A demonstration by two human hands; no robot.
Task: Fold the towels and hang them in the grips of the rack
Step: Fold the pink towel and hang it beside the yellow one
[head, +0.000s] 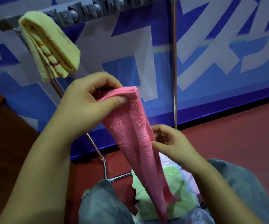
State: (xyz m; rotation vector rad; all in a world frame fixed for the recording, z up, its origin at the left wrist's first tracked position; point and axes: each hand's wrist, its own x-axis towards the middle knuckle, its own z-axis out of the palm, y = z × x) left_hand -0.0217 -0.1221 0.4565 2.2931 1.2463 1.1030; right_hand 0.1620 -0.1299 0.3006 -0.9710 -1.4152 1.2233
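A pink towel (135,139), folded into a long narrow strip, hangs down in front of me. My left hand (85,104) pinches its upper folded end between thumb and fingers. My right hand (170,141) touches the strip's right edge halfway down, fingers loosely curled beside it. A folded yellow towel (49,46) hangs from the leftmost grip of the grey rack (88,12) at the top. Other grips along the rack bar stand without towels.
A light green towel (175,193) and paler cloths lie low between my knees. The rack's chrome poles (173,62) run down to a red floor. A blue and white wall stands behind. A brown wooden piece of furniture (6,135) is on the left.
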